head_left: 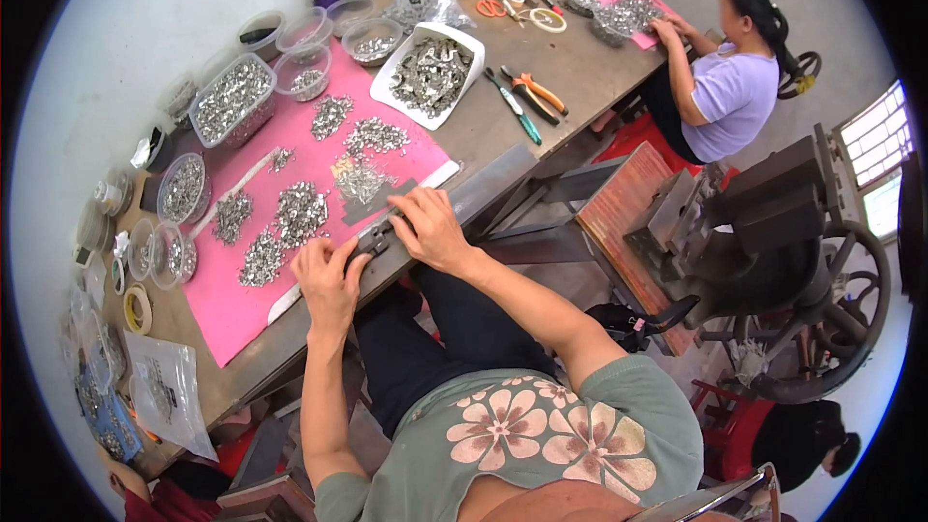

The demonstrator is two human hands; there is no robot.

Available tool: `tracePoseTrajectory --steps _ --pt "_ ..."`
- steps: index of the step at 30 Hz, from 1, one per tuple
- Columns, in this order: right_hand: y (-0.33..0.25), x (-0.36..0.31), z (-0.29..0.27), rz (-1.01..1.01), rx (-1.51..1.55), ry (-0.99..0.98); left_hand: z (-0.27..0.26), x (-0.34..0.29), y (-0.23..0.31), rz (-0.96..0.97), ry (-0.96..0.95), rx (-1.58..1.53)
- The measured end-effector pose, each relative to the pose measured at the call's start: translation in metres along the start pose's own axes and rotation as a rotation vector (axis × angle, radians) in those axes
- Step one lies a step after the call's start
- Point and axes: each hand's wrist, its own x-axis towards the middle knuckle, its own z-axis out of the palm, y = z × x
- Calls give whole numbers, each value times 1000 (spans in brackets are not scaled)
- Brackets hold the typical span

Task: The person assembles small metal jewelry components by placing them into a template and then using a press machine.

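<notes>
At the table's front edge, a small dark metal fixture sits between my two hands. My left hand is at its left end, thumb and fingers drawn together; anything in them is too small to make out. On the other side, my right hand has its fingers curled close to the fixture, and what they grip is hidden. Just beyond lies a small pile of thin silvery pins beside a grey flat plate. Several heaps of small metal parts are spread on the pink sheet.
A white scoop-shaped tray of metal pieces and clear tubs stand behind. Pliers and green-handled tweezers lie right. A co-worker sits at the far right; a hand-wheel press stands nearer. A plastic bag lies left.
</notes>
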Motion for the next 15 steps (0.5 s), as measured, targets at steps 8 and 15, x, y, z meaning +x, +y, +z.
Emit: tracePoseTrajectory --steps 8,15 --pt "-30 -25 -1 151 306 -6 9 -27 -7 -121 38 220" --pt "-35 -42 -21 -4 243 -38 15 -40 3 -147 67 89"
